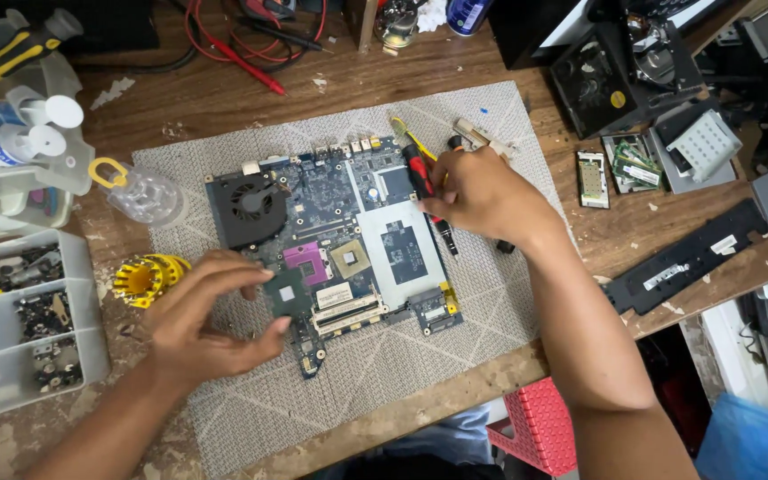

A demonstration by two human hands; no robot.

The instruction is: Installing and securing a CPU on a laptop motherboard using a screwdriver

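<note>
A blue laptop motherboard (331,231) with a black fan (246,209) lies on a grey woven mat (491,293). My left hand (206,320) holds a small square chip (288,293) by its edges over the board's lower left part. My right hand (482,196) rests at the board's right edge, its fingers closed on a red and black screwdriver (420,178) that points down toward the mat.
A yellow bit holder (146,277) and a clear small bottle (140,194) sit left of the board. A compartment tray of screws (20,311) is at far left. Memory modules (633,164), a black plastic strip (686,258) and drive parts lie at right. A red stool (540,427) stands below the table edge.
</note>
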